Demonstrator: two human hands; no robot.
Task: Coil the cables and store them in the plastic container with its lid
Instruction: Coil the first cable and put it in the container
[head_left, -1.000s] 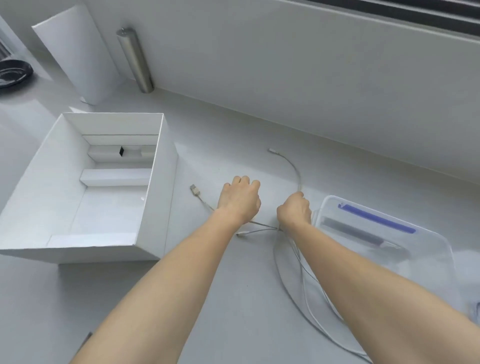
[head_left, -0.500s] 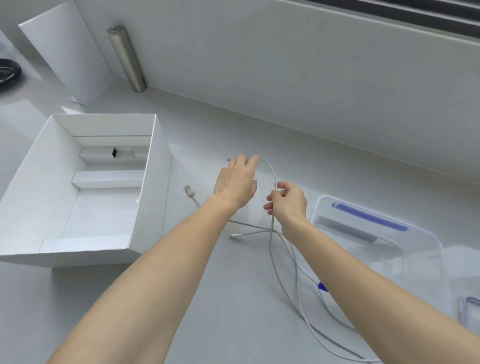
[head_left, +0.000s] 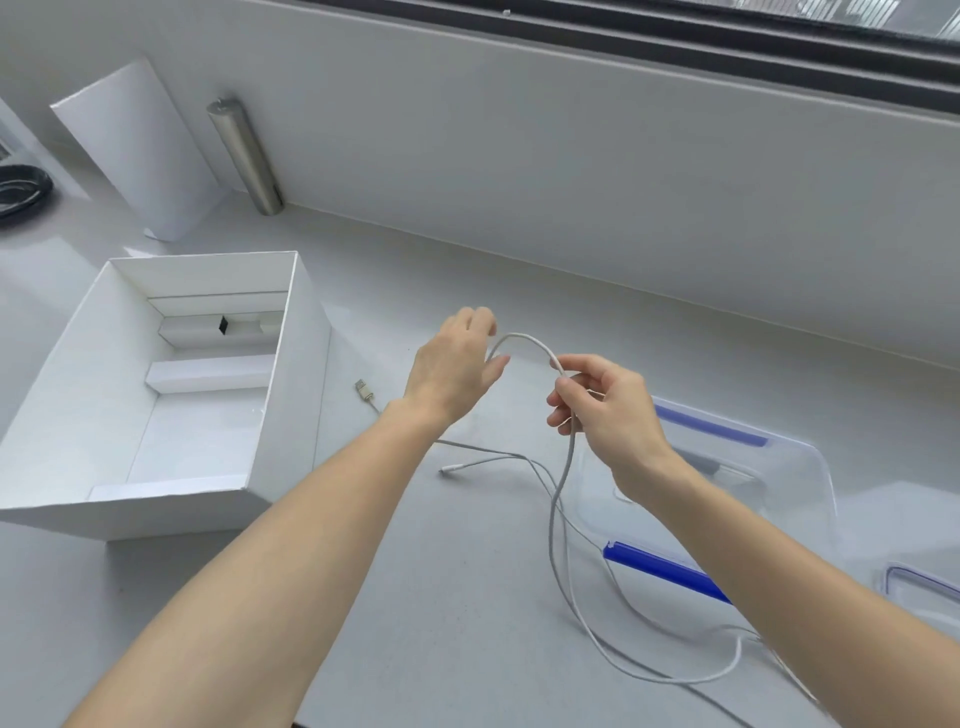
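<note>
Here, white cable (head_left: 563, 467) pinched between both hands, beside clear plastic container (head_left: 810, 467), cable-free; white box (head_left: 280, 415) nearby.

Lid (head_left: 919, 584): cut by right edge. Black object (head_left: 21, 189): cut by left edge, unidentifiable. Cable (head_left: 563, 467): far end hidden behind left hand (head_left: 452, 364).

Pale grey worktop (head_left: 467, 597), smooth and faintly glossy, runs back to a plain white wall (head_left: 571, 156) — the joint between them crosses on a diagonal, higher at left. Dark window frame (head_left: 675, 49) tops the wall at upper right, daylight beyond; light is soft and even, shadows weak. A brushed metal cylinder (head_left: 244, 156) leans against the wall at left beside a propped white board (head_left: 140, 150) — an open white cardboard box (head_left: 306, 374) sits nearer on the worktop.
</note>
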